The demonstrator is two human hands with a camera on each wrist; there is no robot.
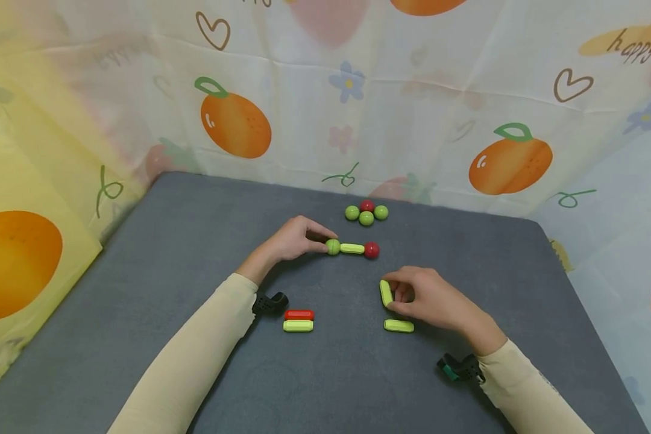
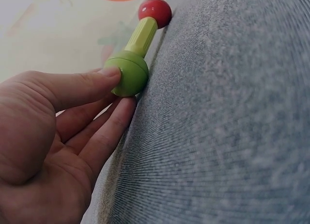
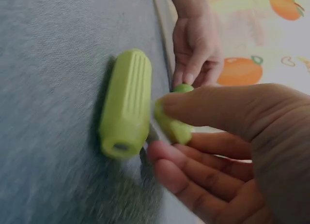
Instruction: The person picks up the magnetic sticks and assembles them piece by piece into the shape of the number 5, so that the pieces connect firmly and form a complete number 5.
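With thumb and fingers my left hand [image 1: 295, 239] pinches a green ball [image 2: 128, 74] at the left end of a joined piece. A yellow-green rod [image 1: 352, 248] links that ball to a red ball [image 1: 371, 250]; the whole piece lies on the table. My right hand [image 1: 427, 298] pinches a second yellow-green rod [image 1: 386, 293] between thumb and fingers. Just in front of that hand, another yellow-green rod [image 3: 127, 103] lies on the table; the right wrist view shows a dark hole in its end.
Farther back on the grey table [image 1: 239, 374] sit a loose red ball [image 1: 366, 205] and three green balls [image 1: 366, 219] in a cluster. A red rod [image 1: 299, 314] and a yellow-green rod [image 1: 298, 326] lie side by side near the left wrist. A fruit-printed cloth [image 1: 304, 120] hangs behind.
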